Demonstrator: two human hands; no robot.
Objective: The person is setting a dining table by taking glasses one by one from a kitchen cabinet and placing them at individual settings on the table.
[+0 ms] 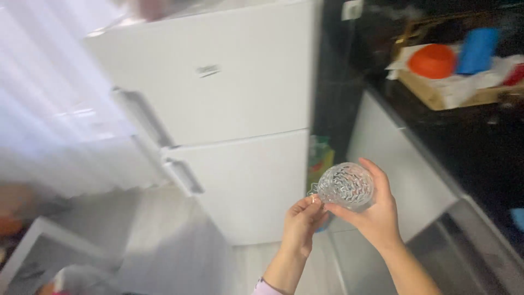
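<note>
My right hand [376, 218] is wrapped around one clear cut-pattern glass [346, 186], thumb low on the near side and fingers [379, 177] curled over the far side, clamped on its wall so the glass lies tipped with its end turned up toward my eyes. My left hand [302, 221] sits just beside it, fingers [312, 203] drawn together in a pinch that touches the lower left rim of the glass; whether they grip anything small of their own I cannot tell. The glass is held in the air in front of me, over the pale floor [180, 246], between a white fridge [229, 104] and a white cabinet [398, 175]. The fridge has two doors, upper and lower, each with one long handle, so two handles in all. In the gap next to it stands something green and yellow [321, 158], too blurred to name. To my right runs a dark bench [469, 147], and on it rests one wooden tray [436, 95] holding one orange bowl [432, 60], one blue object [477, 50] and some white paper. A sheer white curtain [49, 109] hangs on the left. The whole view is tilted and soft with blur.
</note>
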